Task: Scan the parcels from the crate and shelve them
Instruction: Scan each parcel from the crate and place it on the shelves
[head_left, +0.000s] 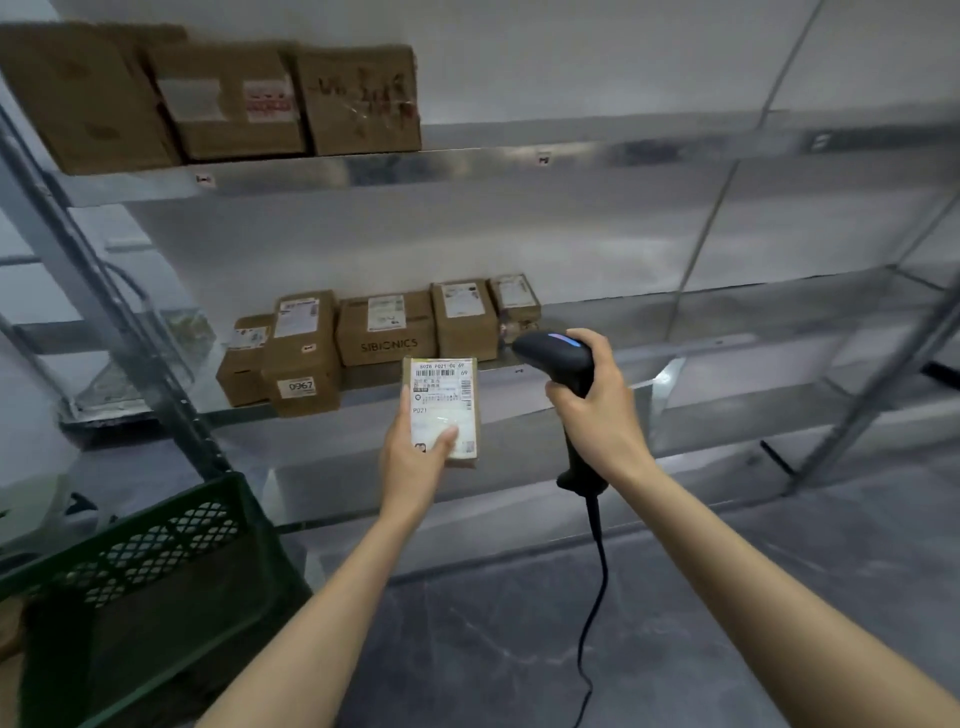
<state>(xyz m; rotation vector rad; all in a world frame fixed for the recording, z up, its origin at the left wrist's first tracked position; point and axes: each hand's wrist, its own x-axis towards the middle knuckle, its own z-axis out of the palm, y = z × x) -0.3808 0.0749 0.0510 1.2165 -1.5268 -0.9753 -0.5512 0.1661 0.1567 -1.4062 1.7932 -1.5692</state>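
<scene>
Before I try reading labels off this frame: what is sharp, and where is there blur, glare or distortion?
Head view: the label on the parcel is sharp at the top, with a pale glare patch beside the thumb of the left hand; the top-shelf boxes are smeared; the shelf edges bow from the wide lens.

Parcel (441, 410) was tan cardboard; label white with black barcode and print. Scanner (558, 358), right of parcel, was black with blue-lit strip on top; cable (597, 587) black. Crate (156, 540), lower left of parcel, was dark green, diamond lattice in wall. Behind parcel, brown boxes carried white labels: SIBIONICS box (387, 330) had dark lettering, tagged box (301, 353) black "0967" on white. High above-left of parcel, labelled box (234, 101) was brown with white and red-printed stickers, scrawled box (358, 98) brown with dark marks. Shelving (571, 156) was grey metal. Floor (519, 649), below parcel, was dark grey, faintly pale-veined.
</scene>
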